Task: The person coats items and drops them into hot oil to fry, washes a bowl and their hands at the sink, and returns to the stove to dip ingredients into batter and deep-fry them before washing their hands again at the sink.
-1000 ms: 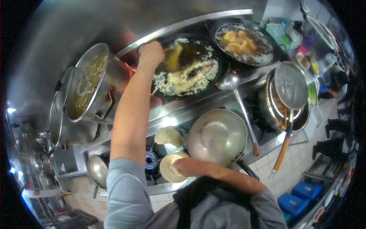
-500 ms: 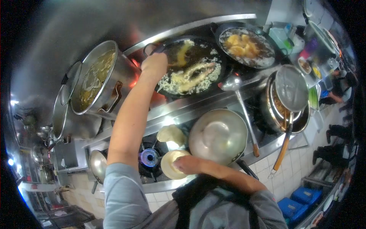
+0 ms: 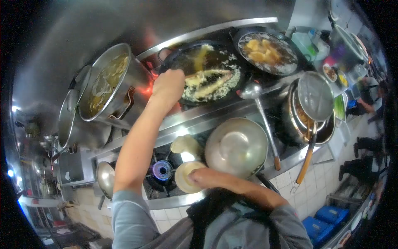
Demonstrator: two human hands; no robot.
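Observation:
My left hand [image 3: 168, 86] is closed in a fist at the left rim of a black wok [image 3: 213, 52]. A thin, stick-like tip seems to show beside its fingers, but I cannot make out what it holds. In the wok's oil, long battered pieces [image 3: 207, 88] fry among pale bubbling crumbs, with a yellow streak of batter [image 3: 202, 58] behind them. My right hand [image 3: 199, 177] grips the rim of a pale bowl [image 3: 182, 179] beside a lit burner [image 3: 161, 170]. A second pale, rounded vessel [image 3: 184, 144] sits just behind the bowl.
Another wok [image 3: 286, 64] at the back fries golden pieces. An empty metal wok [image 3: 236, 147] and a ladle [image 3: 265, 120] lie to the right, near a strainer [image 3: 316, 96] over pots. A tall stockpot [image 3: 134, 89] stands left, with flames beside it. People [image 3: 369, 143] stand far right.
My left hand has moved slightly nearer and lower, off the wok's handle area. The long frying pieces look shifted slightly. My right hand and the bowl stay nearly in place.

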